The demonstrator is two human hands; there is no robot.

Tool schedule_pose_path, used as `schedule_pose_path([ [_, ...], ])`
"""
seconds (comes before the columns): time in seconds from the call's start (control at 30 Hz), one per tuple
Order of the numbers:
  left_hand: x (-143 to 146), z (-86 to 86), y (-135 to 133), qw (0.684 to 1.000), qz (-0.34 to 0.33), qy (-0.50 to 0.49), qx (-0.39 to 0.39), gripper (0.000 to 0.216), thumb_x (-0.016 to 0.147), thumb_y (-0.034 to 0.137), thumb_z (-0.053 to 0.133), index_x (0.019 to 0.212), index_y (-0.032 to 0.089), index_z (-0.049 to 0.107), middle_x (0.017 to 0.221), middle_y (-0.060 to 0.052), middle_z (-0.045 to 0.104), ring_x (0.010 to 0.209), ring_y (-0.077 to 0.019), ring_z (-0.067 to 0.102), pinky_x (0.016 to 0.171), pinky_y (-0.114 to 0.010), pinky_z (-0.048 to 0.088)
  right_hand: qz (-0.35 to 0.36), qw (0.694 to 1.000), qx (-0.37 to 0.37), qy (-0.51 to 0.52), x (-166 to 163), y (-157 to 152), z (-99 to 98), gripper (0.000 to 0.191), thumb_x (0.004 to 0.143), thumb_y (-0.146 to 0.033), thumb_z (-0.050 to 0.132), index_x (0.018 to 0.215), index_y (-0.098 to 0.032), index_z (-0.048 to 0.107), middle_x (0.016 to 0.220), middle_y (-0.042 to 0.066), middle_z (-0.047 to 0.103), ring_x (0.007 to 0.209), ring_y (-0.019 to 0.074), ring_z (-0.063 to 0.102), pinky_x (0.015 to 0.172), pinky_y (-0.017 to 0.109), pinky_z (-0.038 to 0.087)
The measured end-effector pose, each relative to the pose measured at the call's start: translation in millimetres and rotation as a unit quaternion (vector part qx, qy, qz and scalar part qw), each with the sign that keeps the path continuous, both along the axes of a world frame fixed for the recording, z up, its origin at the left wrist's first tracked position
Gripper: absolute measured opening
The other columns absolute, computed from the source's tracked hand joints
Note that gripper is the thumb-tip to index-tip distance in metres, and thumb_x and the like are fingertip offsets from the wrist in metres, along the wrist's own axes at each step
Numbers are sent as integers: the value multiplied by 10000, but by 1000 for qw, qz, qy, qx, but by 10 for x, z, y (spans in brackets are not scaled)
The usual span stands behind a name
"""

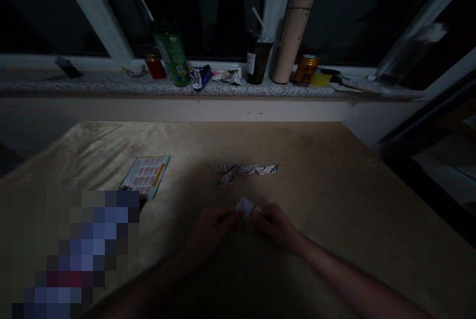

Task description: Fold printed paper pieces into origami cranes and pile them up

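Note:
My left hand [212,230] and my right hand [275,226] meet low over a tan table [334,200] in dim light. Both pinch a small printed piece of paper [246,207] between their fingertips, one on each side of it. Just beyond it lie several small folded paper pieces [243,170] in a short row on the table. A printed sheet with red and yellow marks [147,175] lies flat to the left.
Behind the table runs a stone window sill [92,83] holding a green carton [171,54], a red jar [155,67], a dark cup with a straw [258,59], a tall beige tube [292,36], a gold can [306,69] and wrappers. A blurred-out patch covers the lower left.

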State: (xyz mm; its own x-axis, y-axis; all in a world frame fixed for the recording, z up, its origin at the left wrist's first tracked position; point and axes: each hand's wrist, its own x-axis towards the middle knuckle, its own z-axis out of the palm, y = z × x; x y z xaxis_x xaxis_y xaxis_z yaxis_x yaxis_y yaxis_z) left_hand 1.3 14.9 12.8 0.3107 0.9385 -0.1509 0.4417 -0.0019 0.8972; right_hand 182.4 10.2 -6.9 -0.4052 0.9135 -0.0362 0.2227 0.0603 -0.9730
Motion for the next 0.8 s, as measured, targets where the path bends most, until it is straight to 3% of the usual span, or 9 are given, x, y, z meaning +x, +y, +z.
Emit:
schedule_pose_path([
  [0.13, 17, 36, -15, 1000, -12, -13, -15, 300, 831, 357, 499, 707, 178, 705, 646, 16, 685, 603, -161, 612, 584, -210, 436, -27, 1000, -11, 11, -6, 18, 7, 530, 840, -608, 354, 568, -163, 447, 515, -44, 302, 468, 74, 238, 415, 218, 186],
  [0.37, -4, 25, 16, 1000, 3, -23, -10, 339, 859, 363, 453, 733, 164, 697, 681, 9, 701, 649, -173, 632, 616, -213, 442, -47, 998, -34, 30, 3, 9, -49, 549, 823, -632, 365, 551, -163, 452, 494, -43, 318, 444, 73, 237, 398, 218, 182],
  [0.63, -7, 37, 9, 1000, 5, -23, -9, 353, 859, 362, 447, 679, 160, 673, 623, 8, 682, 615, -175, 627, 621, -227, 446, -96, 995, 7, 35, -8, 24, -42, 495, 832, -578, 411, 575, -160, 471, 552, -29, 354, 511, 92, 302, 460, 215, 254],
  [0.8, -25, -10, 2, 999, 24, -40, 8, 271, 848, 353, 477, 882, 171, 675, 847, -14, 701, 805, -203, 622, 723, -253, 454, -92, 995, 2, 39, -10, 26, -68, 480, 849, -547, 401, 553, -171, 433, 522, -43, 308, 470, 82, 252, 424, 218, 213],
])
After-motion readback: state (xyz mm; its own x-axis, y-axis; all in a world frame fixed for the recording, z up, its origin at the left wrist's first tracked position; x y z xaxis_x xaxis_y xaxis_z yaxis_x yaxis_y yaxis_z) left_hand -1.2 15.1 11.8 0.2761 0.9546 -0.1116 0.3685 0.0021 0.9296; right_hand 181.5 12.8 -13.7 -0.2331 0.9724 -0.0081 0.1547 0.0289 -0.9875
